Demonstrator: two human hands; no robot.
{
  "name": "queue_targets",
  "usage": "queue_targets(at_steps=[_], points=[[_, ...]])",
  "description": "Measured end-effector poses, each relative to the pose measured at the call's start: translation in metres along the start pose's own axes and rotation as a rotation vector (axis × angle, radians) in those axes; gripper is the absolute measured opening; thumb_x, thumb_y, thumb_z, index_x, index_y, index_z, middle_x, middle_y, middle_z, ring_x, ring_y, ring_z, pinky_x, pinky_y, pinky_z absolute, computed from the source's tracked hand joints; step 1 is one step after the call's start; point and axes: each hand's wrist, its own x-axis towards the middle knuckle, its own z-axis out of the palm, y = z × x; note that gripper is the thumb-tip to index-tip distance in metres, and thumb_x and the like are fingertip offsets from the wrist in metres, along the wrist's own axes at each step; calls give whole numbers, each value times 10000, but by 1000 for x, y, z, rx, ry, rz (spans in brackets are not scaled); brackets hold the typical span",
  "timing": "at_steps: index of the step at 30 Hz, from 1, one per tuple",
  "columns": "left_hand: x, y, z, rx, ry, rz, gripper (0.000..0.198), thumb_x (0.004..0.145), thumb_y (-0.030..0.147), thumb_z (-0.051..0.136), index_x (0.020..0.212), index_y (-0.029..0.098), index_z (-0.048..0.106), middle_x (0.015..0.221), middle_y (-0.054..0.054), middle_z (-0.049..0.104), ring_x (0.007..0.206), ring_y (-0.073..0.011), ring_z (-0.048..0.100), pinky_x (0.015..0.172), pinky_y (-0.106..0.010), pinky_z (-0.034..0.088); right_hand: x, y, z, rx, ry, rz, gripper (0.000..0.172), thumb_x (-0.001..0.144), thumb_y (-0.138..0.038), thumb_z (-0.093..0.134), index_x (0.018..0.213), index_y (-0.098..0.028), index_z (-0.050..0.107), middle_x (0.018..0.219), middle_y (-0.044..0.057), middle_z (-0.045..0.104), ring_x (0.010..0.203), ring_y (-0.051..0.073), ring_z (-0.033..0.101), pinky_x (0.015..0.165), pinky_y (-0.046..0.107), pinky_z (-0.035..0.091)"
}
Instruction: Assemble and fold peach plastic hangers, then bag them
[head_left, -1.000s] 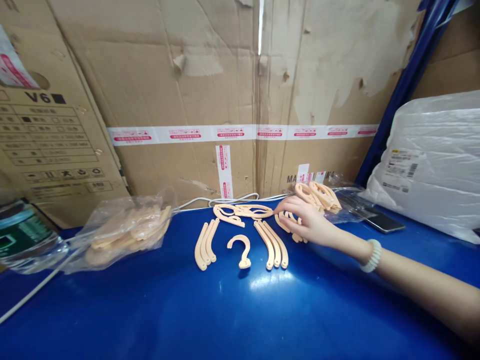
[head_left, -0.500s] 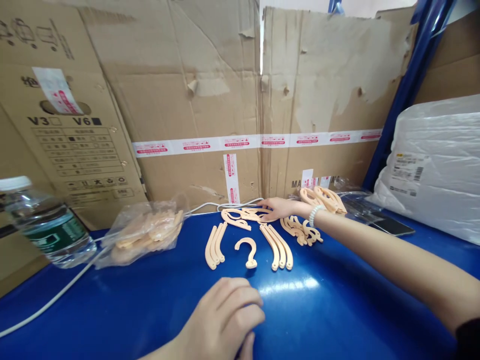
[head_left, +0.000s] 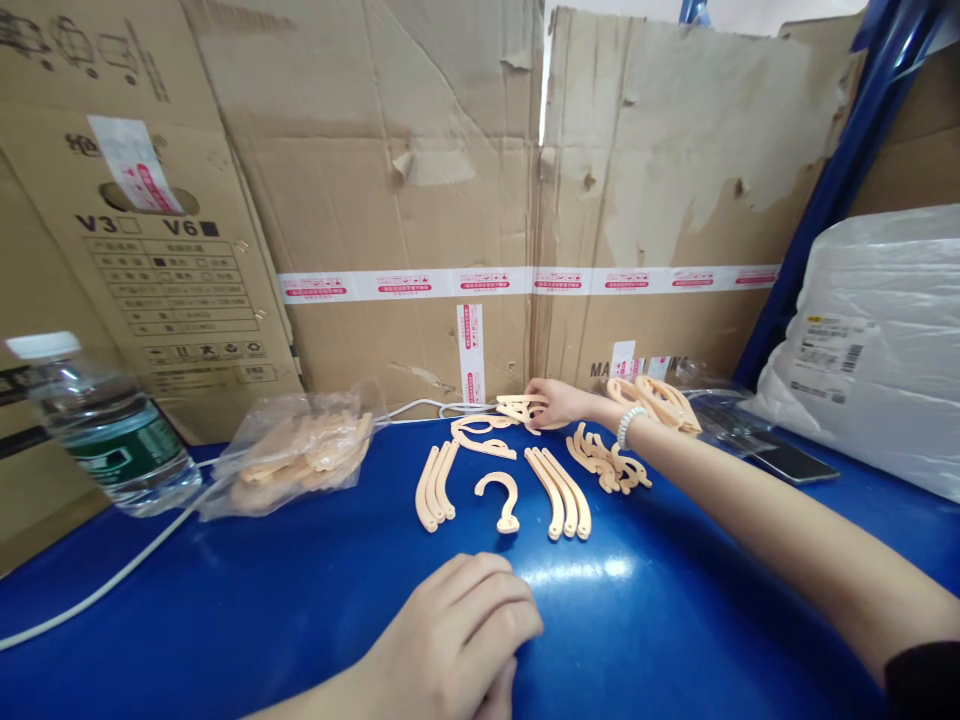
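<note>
My right hand point(head_left: 561, 402), with a beaded bracelet at the wrist, reaches to the back of the table. Its fingers grip a beige plastic hanger piece point(head_left: 517, 408), partly hidden by the hand and tilted above another flat hanger piece point(head_left: 484, 440). Nearer to me lies a beige hook point(head_left: 504, 500) between two sets of curved hanger arms, a left set point(head_left: 436, 490) and a right set point(head_left: 561, 495). My left hand point(head_left: 469, 630) rests in front of the hook, fingers curled together and nothing showing in them; its palm is hidden.
More hooks point(head_left: 609, 462) lie in a pile beside my right wrist, with hanger pieces point(head_left: 660, 405) stacked behind. At left are a clear bag of beige parts point(head_left: 300, 455), a water bottle point(head_left: 112, 430) and a white cable point(head_left: 127, 570). A phone point(head_left: 795, 462) lies right; cardboard point(head_left: 405, 230) stands behind.
My right hand has lifted a beige hanger piece a little off the others at the back. The left hand stays curled. The whole view has shifted slightly.
</note>
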Motion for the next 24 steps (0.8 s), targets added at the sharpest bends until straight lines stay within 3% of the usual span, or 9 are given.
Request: queue_targets(at_steps=[4,7,9,11,15,18,21,24], points=[[0,0,0,-18,56,0,282,789,26,452,1010,157,569,847,-90,692,764,-216,607,666,-332,520,-9,-3,-9,230,91,51,179,946,-288,629,1040,-136,620,927,19,644,735,136,625,658,295,546],[2,1,-5,-73,43,-26,299,785,32,456,1032,164,562,843,-81,686,745,-209,609,664,-331,525,-24,-12,-16,440,158,58,112,900,-235,654,901,-147,585,733,-30,574,578,96,528,542,230,455],[3,3,-11,-142,23,-109,325,792,43,462,1074,176,553,883,-77,678,775,-206,619,690,-328,535,-40,-22,-17,585,175,36,162,858,-241,668,805,-174,530,640,-51,504,533,90,471,512,228,404],[5,5,-17,-217,25,-283,328,817,57,472,1098,209,546,921,-59,664,799,-189,629,717,-309,544,-60,-37,-13,715,161,8,239,838,-305,673,754,-197,478,601,-60,449,521,90,441,507,235,385],[12,9,-22,-392,68,-715,310,905,165,508,1203,251,517,996,-42,657,762,-145,645,728,-284,558,-116,-70,13,887,103,-19,315,850,-435,637,745,-207,448,593,-59,433,512,86,421,496,232,368],[21,11,-19,-595,30,-935,406,894,288,582,1281,216,484,942,-48,663,713,-156,654,676,-293,559,-160,-91,43,1034,26,-26,362,888,-495,621,734,-197,486,607,-35,498,540,91,441,512,226,369],[30,16,-18,-802,-42,-988,245,901,337,590,1088,180,578,859,-35,659,662,-143,625,598,-250,519,-188,-103,67,1163,-84,-2,357,891,-540,626,832,-198,542,677,-20,547,619,115,507,578,238,425],[33,20,-22,-836,-15,-991,200,934,348,544,872,165,596,778,-17,631,604,-113,551,560,-216,473,-198,-104,77,1260,-113,4,352,882,-551,640,905,-205,580,780,1,587,718,148,564,694,296,486]])
